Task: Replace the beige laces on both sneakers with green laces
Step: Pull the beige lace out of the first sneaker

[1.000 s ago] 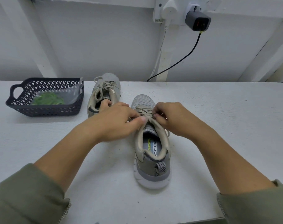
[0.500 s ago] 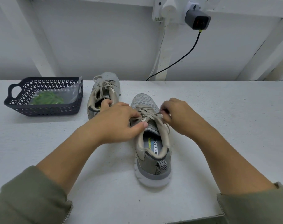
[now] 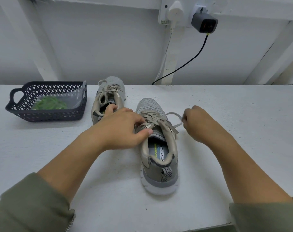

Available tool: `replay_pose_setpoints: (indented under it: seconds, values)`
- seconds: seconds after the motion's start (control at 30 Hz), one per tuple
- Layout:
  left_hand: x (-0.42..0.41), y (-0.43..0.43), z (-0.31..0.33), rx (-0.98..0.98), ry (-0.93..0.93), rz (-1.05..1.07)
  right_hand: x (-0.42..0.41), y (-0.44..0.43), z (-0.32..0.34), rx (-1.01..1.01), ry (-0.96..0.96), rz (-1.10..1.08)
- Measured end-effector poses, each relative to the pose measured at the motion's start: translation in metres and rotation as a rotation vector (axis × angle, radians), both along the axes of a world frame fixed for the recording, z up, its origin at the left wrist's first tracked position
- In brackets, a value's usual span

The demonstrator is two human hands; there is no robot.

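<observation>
A grey sneaker (image 3: 159, 164) stands in the middle of the white table, heel toward me, with beige laces (image 3: 152, 117) across its tongue. My left hand (image 3: 122, 126) grips its left collar, thumb on the tongue's edge. My right hand (image 3: 197, 121) is to the right of the shoe, pinching a loop of the beige lace (image 3: 175, 114) pulled out sideways. A second grey sneaker (image 3: 109, 96) with tied beige laces stands behind my left hand. Green laces (image 3: 49, 104) lie in a clear bag inside the dark basket (image 3: 47, 114).
The basket stands at the table's left. A wall rises behind the table with a socket strip (image 3: 174, 12), a grey adapter (image 3: 204, 24) and a black cable (image 3: 184, 64) running down behind the table. The table's front edge (image 3: 192, 229) is near me.
My right hand has moved right, away from the shoe's tongue, drawing the beige lace out into a loop. My left hand stayed on the shoe.
</observation>
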State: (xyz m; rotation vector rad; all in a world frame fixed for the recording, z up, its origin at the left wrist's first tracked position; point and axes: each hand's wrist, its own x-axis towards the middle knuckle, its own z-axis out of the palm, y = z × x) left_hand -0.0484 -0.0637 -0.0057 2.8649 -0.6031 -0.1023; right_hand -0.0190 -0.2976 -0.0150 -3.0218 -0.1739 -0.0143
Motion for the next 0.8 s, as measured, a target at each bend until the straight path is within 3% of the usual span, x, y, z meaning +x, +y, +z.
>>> replay_pose_setpoints:
  seconds: [0.1, 0.2, 0.3, 0.43, 0.63, 0.7, 0.8]
  values:
    - [0.001, -0.004, 0.001, -0.003, -0.006, 0.000, -0.005, 0.016, 0.013, 0.231, -0.039, 0.290]
    - [0.001, -0.005, 0.002, 0.013, -0.013, 0.004, -0.001, 0.029, 0.018, 0.162, -0.036, 0.419]
    - [0.001, -0.003, 0.002, 0.012, 0.003, 0.002, 0.008, 0.024, 0.009, 0.117, -0.093, 0.302]
    - [0.000, -0.005, 0.003, 0.015, 0.005, 0.002, 0.012, 0.008, 0.000, -0.108, 0.005, -0.137]
    - [0.000, -0.005, 0.004, 0.024, -0.012, 0.000, 0.003, 0.024, 0.015, 0.217, -0.039, 0.434]
    - [0.000, -0.005, 0.003, 0.023, -0.005, -0.003, 0.007, 0.022, 0.006, 0.167, -0.088, 0.359]
    - [0.001, -0.005, 0.003, 0.012, 0.004, 0.000, 0.006, 0.015, -0.004, -0.007, -0.050, 0.041]
